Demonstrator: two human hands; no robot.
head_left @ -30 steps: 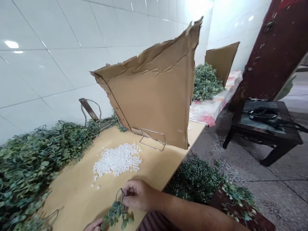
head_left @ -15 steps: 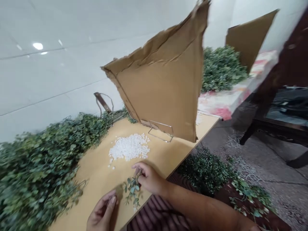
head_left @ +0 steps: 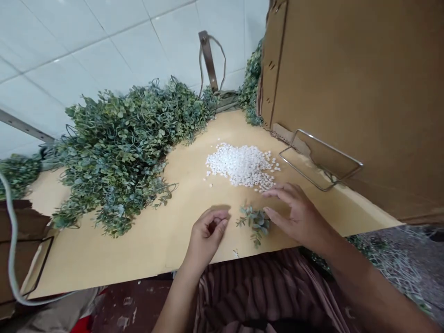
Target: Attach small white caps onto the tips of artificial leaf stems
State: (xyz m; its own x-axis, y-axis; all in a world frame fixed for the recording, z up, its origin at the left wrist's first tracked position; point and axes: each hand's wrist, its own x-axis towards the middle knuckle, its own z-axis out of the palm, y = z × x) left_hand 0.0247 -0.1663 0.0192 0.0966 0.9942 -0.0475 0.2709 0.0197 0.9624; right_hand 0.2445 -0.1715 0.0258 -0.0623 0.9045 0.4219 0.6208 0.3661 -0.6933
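Observation:
My left hand (head_left: 209, 230) rests low over the table, its fingers curled and thumb drawn to the fingertips in a pinch. Anything between those tips is too small to make out. To its right lies a small artificial leafy sprig (head_left: 258, 222) with grey-green leaves. Beside the sprig is my right hand (head_left: 296, 213), thumb and fingers apart. Its fingertips reach the near edge of a pile of small white plastic pieces (head_left: 241, 163), and the thumb tip is close to the sprig's leaves. Nothing shows in the right hand's grasp.
A big heap of artificial foliage (head_left: 128, 148) covers the left of the wooden tabletop (head_left: 145, 249). A cardboard panel (head_left: 354, 83) stands at right, with a bent wire stand (head_left: 321, 159) at its foot. A white cable (head_left: 13, 249) hangs at far left. Tiled wall lies behind.
The view has swung left and down toward the table. My right hand has opened away from the sprig and reaches to the white pile. My left hand stays curled.

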